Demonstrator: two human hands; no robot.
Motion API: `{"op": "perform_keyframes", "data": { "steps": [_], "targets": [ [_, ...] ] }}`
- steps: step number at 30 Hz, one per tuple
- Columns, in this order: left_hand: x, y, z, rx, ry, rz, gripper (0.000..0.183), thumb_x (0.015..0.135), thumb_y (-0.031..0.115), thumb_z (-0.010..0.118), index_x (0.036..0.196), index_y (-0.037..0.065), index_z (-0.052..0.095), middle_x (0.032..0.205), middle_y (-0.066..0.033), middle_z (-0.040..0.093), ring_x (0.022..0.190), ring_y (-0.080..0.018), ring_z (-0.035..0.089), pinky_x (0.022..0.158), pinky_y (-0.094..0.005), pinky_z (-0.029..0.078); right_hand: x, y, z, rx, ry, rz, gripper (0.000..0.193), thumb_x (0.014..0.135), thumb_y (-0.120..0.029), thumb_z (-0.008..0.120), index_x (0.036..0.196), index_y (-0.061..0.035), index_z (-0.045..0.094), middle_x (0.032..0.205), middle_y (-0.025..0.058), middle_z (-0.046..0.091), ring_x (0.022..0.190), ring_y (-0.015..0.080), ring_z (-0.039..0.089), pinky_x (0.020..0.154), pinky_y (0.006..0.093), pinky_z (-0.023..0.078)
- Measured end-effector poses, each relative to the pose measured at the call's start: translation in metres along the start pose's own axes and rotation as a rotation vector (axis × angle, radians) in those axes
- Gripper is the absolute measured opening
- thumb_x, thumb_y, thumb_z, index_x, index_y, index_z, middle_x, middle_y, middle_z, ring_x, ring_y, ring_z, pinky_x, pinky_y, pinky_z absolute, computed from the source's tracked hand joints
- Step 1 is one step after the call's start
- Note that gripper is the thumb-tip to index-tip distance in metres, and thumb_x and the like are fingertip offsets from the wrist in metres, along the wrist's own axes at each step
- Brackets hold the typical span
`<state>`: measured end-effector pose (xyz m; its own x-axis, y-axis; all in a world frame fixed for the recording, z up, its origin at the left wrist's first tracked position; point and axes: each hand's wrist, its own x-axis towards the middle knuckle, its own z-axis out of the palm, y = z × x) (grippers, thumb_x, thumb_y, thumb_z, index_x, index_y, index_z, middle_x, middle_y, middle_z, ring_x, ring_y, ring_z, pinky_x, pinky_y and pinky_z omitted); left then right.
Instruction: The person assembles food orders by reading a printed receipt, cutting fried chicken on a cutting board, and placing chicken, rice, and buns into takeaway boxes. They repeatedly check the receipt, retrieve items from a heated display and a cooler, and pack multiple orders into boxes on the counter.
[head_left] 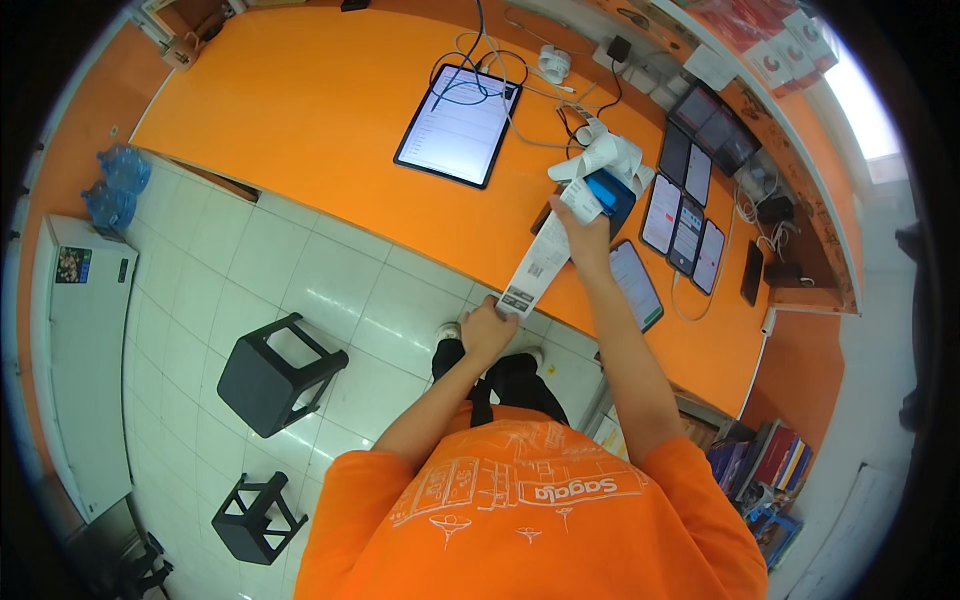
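Note:
A long white printed paper strip [540, 262], like a receipt, stretches across the near edge of the orange counter. My left hand [488, 330] pinches its lower end, just off the counter edge. Higher up, my right hand [586, 238] is closed on the strip near its top end. Just beyond the right hand sits a dark blue device [622, 204] with a bright blue part, partly covered by paper and fingers. Loose curls of white paper [608, 155] lie behind it. Whether the strip is still joined to the device, I cannot tell.
A lit tablet [460, 125] lies on the counter [300, 110] under looped cables. Several phones [687, 235] stand to the right, with a white-screened device [637, 285] nearer me. Two black stools [262, 375] are on the tiled floor, left. A white cabinet [85, 370] stands farther left.

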<state>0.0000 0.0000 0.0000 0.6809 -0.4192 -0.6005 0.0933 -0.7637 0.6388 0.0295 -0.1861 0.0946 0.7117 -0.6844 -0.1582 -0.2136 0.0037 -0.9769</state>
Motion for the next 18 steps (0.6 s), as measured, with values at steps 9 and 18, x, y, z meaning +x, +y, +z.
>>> {"op": "perform_keyframes", "data": {
  "steps": [9,18],
  "targets": [
    [0.127,-0.06,0.101,0.18,-0.192,0.388,0.048,0.088,0.027,0.046,0.131,0.007,0.049,0.13,-0.0203,0.053,0.121,-0.0328,0.05,0.102,-0.0408,0.039,-0.055,0.054,-0.006,-0.331,0.191,0.02,0.028,0.09,-0.022,0.062,0.093,0.0063,0.067,0.084,0.0077,0.07,0.071,0.0127,0.061,0.064,0.0295,0.047],
    [0.063,-0.01,0.001,0.484,-0.423,0.312,0.037,0.086,0.021,0.047,0.117,0.006,0.06,0.116,-0.0199,0.061,0.1,-0.0359,0.061,0.089,-0.0427,0.047,-0.068,-0.053,-0.047,0.624,0.007,0.157,0.044,0.093,-0.016,0.057,0.131,0.0002,0.041,0.125,0.0117,0.057,0.108,0.0201,0.057,0.095,0.0365,0.047]
  ]
}}
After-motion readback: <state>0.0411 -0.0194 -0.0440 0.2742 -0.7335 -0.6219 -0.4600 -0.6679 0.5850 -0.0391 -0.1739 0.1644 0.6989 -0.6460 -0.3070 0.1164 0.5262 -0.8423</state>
